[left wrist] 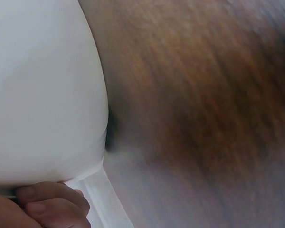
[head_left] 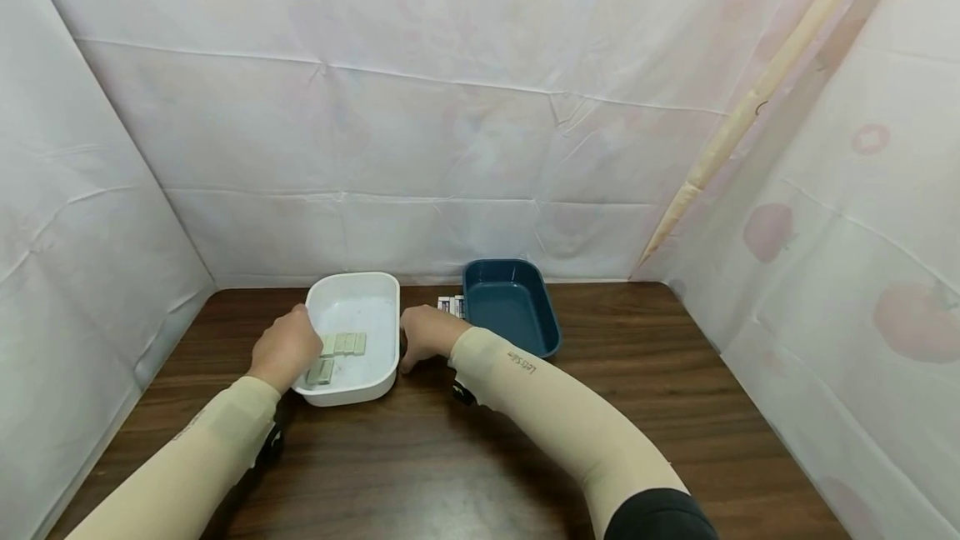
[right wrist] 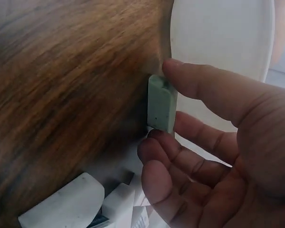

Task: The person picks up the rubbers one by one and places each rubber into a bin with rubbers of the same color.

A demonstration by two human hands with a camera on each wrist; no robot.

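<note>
Blurring left wrist view (left wrist: 204, 95), fingertips (left wrist: 47, 204) cropped

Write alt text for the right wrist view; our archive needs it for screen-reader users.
A right hand pinches a small pale green block between thumb and fingers, close to the outer wall of a white tray. Below lies a dark wooden table, with white wrapper scraps at the bottom edge.

Right hand (right wrist: 237, 156) pinching pale green block (right wrist: 160, 105), beside white tray (right wrist: 218, 38), wooden table (right wrist: 61, 80), white wrappers (right wrist: 80, 202) nearby
</note>
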